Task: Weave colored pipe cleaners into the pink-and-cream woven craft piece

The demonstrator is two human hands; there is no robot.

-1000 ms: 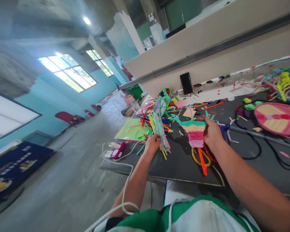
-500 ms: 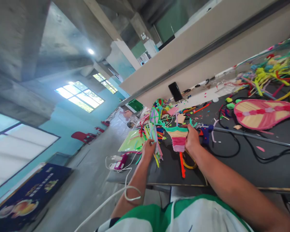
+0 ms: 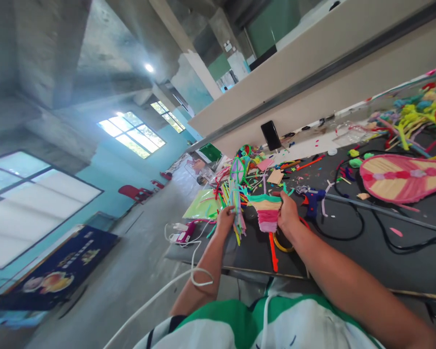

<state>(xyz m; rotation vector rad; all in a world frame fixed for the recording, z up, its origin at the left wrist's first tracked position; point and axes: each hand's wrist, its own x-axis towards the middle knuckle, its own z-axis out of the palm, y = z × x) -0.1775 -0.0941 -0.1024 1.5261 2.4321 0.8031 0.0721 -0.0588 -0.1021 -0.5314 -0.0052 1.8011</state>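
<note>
My right hand (image 3: pixel 289 213) grips the right edge of a striped panel (image 3: pixel 268 213) wound from fuzzy pipe cleaners, teal at the top, then cream, then pinks. An orange-red pipe cleaner (image 3: pixel 273 252) shows below the panel's lower end. My left hand (image 3: pixel 225 220) is closed, fingertips pressed together against a loose bundle of coloured pipe cleaners (image 3: pixel 236 208); whatever sits between them is too small to make out. Behind the panel's lower right lies a yellow ring-shaped handle (image 3: pixel 283 246), partly hidden by my right hand.
Right of my hands lie a blue glue gun (image 3: pixel 314 202), a metal rod (image 3: pixel 385 205), black cable and a pink-and-cream teardrop piece (image 3: pixel 403 178). A phone (image 3: pixel 270 135) leans at the back. On the left are a green packet (image 3: pixel 203 204) and a white cord (image 3: pixel 159 296) near my forearm.
The camera view has shifted slightly, so the scene sits a little lower and further right. My left hand has come slightly closer to the panel; my right hand keeps its grip.
</note>
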